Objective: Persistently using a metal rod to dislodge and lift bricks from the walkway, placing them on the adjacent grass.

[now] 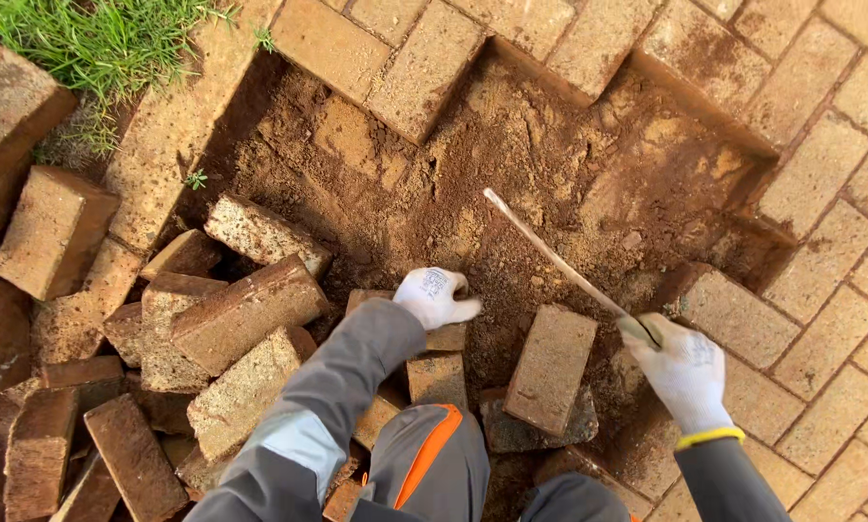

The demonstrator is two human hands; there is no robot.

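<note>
Outdoor paving site: lifted bricks [245, 311], sand [511, 184].

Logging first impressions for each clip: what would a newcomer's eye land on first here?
Most striking is the bare sandy pit in the middle, where paving bricks have been lifted out of the herringbone paving. Left of it lies a loose heap of pulled-up bricks. At the bottom, two white-gloved hands work: the right hand grips a thin pale stick slanting over the sand, and the left hand presses on a brick.

No packages, labels, signs or screens anywhere.
</note>
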